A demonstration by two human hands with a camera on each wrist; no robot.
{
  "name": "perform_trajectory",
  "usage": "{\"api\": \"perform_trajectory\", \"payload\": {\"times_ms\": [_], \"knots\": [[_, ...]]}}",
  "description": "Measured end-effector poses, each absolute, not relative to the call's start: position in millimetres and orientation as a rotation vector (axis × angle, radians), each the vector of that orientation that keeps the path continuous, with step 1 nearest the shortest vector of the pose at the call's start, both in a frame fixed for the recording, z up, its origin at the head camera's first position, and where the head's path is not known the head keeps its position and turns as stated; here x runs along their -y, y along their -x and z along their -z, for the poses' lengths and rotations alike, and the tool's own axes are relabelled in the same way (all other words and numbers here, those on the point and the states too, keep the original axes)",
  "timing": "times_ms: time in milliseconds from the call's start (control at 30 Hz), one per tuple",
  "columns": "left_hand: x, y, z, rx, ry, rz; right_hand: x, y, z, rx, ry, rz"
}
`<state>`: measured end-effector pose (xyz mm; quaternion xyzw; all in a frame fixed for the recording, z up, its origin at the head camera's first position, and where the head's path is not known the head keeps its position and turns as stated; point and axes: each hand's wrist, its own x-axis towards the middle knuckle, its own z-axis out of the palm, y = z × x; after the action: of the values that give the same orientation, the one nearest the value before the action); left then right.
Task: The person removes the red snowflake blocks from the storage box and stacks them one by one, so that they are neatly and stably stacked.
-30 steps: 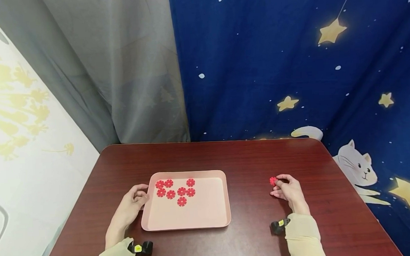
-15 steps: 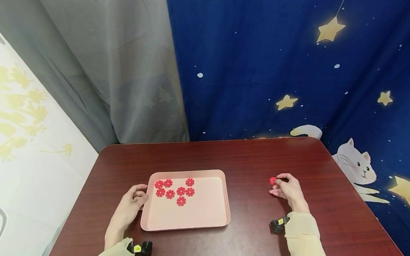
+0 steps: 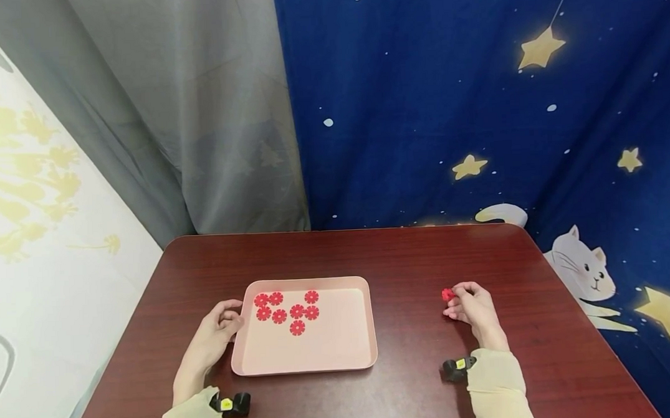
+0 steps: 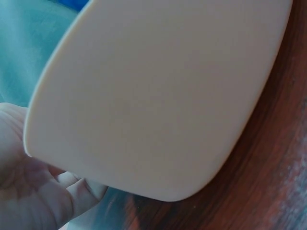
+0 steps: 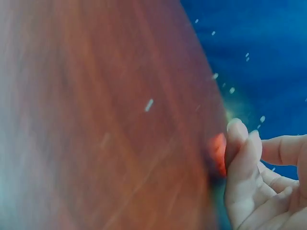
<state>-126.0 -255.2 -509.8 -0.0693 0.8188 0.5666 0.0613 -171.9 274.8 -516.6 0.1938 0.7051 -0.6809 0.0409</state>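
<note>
A pink tray (image 3: pixel 332 352) lies on the table, with several red notched plastic discs (image 3: pixel 298 328) flat in its left and upper part. My left hand (image 3: pixel 210 339) holds the tray by its left rim, fingers bent at the edge. In the left wrist view, the tray's pale outer wall (image 4: pixel 153 105) hides part of that hand's fingers. Off to the right, my right hand (image 3: pixel 475 312) pinches one more red notched plastic disc (image 3: pixel 447 294) between thumb and fingertips, over the table. In the right wrist view, that disc shows edge-on and blurred beside the thumb.
The dark red-brown wooden table (image 3: pixel 404 256) has rounded far corners. Behind it hang a grey curtain (image 3: pixel 235 113) and a blue curtain (image 3: pixel 392 107) with stars and a white cat. A pale patterned cloth (image 3: pixel 46 278) is at left. Each wrist wears a black camera.
My right hand has shifted very slightly to the right with the disc, which looks a little turned. The left hand, the tray and the discs in it stay put.
</note>
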Motion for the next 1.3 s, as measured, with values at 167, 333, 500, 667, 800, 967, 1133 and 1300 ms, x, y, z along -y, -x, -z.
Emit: {"api": "perform_trajectory", "payload": {"times_ms": [167,333,500,667,800,967,1133,1300], "knots": [[254.6,125.2,508.6,-2.468,0.185,-1.736,-258.0,177.4,495.4,-2.235,-0.500,2.100],[254.0,124.5,507.4,-2.462,0.191,-1.743,-231.1,184.5,472.0,-2.238,-0.374,2.136],[253.4,126.2,510.4,-2.470,0.194,-1.741,-200.7,190.4,459.5,-2.236,-0.267,2.140],[253.2,125.9,509.9,-2.485,0.187,-1.730,-167.0,194.1,459.9,-2.262,-0.178,2.118],[253.3,124.8,509.3,-2.496,0.185,-1.717,-136.0,196.9,462.5,-2.248,-0.086,2.117],[253.7,123.7,509.4,-2.494,0.213,-1.718,-100.0,197.7,465.2,-2.222,0.040,2.085],[252.1,124.2,508.3,-2.514,0.196,-1.710,-76.7,194.8,476.0,-2.242,0.116,1.996],[249.9,123.7,505.4,-2.551,0.187,-1.662,-57.5,189.7,493.3,-2.185,0.123,1.958]]}}
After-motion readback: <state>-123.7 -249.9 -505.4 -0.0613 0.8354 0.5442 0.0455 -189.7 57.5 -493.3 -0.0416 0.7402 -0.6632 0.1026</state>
